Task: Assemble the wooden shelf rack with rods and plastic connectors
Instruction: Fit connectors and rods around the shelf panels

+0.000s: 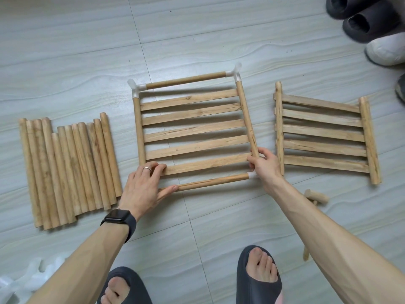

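Two slatted panels lie on the floor [197, 227]: the middle panel [192, 130], with five slats and three white connectors [135, 86] showing, and a spare panel [322, 132] well to its right, while perhaps a dozen loose rods [65, 172] overlap at its left. The left hand [142, 185] lies nearly flat, fingers pressing the nearest slat [206, 164], thumb against the near rod [212, 181], hiding the near-left corner. The right hand [266, 165] curls round the right side rod [245, 119], half covering one connector; its forearm partly hides a mallet [317, 196].
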Available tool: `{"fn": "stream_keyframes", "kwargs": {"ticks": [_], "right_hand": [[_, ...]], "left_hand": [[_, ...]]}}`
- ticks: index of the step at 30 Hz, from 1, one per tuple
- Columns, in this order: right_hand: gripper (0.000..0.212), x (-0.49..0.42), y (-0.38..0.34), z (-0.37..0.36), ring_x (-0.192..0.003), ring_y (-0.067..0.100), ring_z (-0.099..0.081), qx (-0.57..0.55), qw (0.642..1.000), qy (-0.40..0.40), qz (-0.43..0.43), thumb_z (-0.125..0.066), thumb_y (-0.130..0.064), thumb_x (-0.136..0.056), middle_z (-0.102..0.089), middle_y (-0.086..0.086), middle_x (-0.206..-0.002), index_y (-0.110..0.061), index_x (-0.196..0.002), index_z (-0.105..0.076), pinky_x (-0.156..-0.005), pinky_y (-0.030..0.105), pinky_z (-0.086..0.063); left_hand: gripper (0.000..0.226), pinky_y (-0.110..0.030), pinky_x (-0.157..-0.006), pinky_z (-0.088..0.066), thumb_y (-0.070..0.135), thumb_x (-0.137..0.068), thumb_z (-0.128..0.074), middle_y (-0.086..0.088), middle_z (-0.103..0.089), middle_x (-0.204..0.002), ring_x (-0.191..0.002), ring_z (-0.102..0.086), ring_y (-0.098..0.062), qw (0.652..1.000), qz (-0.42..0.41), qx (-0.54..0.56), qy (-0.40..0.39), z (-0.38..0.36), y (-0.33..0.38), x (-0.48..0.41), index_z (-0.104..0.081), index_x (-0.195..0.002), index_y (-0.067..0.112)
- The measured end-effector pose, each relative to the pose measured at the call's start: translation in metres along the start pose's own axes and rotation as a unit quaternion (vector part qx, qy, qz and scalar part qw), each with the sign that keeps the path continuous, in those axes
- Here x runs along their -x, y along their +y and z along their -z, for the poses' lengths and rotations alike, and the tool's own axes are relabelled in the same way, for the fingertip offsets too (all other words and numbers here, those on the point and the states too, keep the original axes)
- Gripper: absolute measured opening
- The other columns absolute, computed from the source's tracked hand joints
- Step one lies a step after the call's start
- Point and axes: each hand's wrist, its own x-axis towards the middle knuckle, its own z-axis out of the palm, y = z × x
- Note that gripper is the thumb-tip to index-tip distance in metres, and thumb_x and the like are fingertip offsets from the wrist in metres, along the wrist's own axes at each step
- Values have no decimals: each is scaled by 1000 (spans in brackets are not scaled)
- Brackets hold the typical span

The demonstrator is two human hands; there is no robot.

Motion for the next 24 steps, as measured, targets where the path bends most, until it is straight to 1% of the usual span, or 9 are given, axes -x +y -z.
{"fn": "stream_keyframes", "kwargs": {"ticks": [6, 10, 13, 15, 17, 19, 21, 23, 24], "right_hand": [[30, -6, 2, -4, -63, 13, -53, -91, 995, -13, -43, -64, 8, -87, -63, 1, -78, -11, -111, -70, -58, 19, -45], [31, -6, 2, -4, -61, 12, -51, -107, 993, -7, -46, -62, 11, -86, -64, 1, -77, -15, -100, -72, -49, 13, -43], [33, -6, 0, -5, -61, 12, -52, -105, 993, -1, -49, -61, 12, -86, -65, 0, -79, -8, -108, -74, -48, 12, -43], [32, -5, -1, -6, -67, 14, -57, -75, 996, 1, -48, -62, 7, -87, -67, 1, -84, -7, -114, -73, -56, 14, -48], [30, -1, 0, -7, -94, 24, -64, 78, 996, 24, -21, -64, -7, -90, -70, 5, -102, -12, -119, -71, -84, 27, -53], [40, 13, 5, -12, -122, 34, -51, 267, 961, 56, 44, -62, -22, -91, -58, 12, -128, -14, -131, -61, -106, 38, -39], [58, 36, 12, -23, -133, 36, -36, 368, 912, 73, 167, -61, -35, -91, -40, 15, -144, -13, -142, -46, -112, 45, -32], [73, 54, 20, -38, -143, 34, -28, 445, 850, 10, 282, -56, -53, -91, -30, 14, -154, -15, -149, -35, -117, 50, -28], [81, 59, 24, -46, -148, 33, -21, 489, 815, -40, 309, -49, -63, -91, -24, 13, -160, -16, -154, -28, -122, 49, -20]], "left_hand": [[87, -44, -95, -44, 83, -85, -20, -8, -52, -134, -118, -50, -28, 1000, -4, -1, 4, -1, 0, 0, -51, -138, 21], [89, -43, -96, -44, 84, -84, -17, -7, -51, -134, -117, -49, -27, 1000, -7, -2, 5, 1, 1, 1, -50, -138, 21], [89, -43, -95, -44, 83, -85, -15, -7, -51, -134, -116, -50, -27, 1000, -11, -9, 4, 4, 3, 2, -50, -138, 21], [89, -44, -94, -45, 82, -86, -15, -8, -54, -132, -114, -52, -29, 1000, -18, -24, 8, 6, 4, 2, -51, -137, 19], [89, -45, -93, -45, 83, -85, -19, -9, -56, -131, -116, -53, -30, 998, -30, -46, 8, 8, 6, 3, -52, -135, 17], [90, -45, -92, -46, 86, -84, -30, -9, -57, -129, -118, -53, -31, 996, -44, -76, 4, 7, 6, 3, -53, -134, 15], [90, -46, -88, -47, 83, -79, -45, -11, -58, -127, -116, -54, -32, 994, -56, -95, -3, 6, 7, 3, -55, -131, 11], [87, -46, -82, -49, 78, -76, -57, -13, -59, -124, -112, -56, -33, 992, -63, -113, -13, 6, 9, 3, -58, -127, 8], [85, -46, -80, -49, 77, -75, -61, -13, -60, -123, -111, -57, -33, 990, -63, -123, -19, 6, 11, 2, -58, -125, 8]]}}
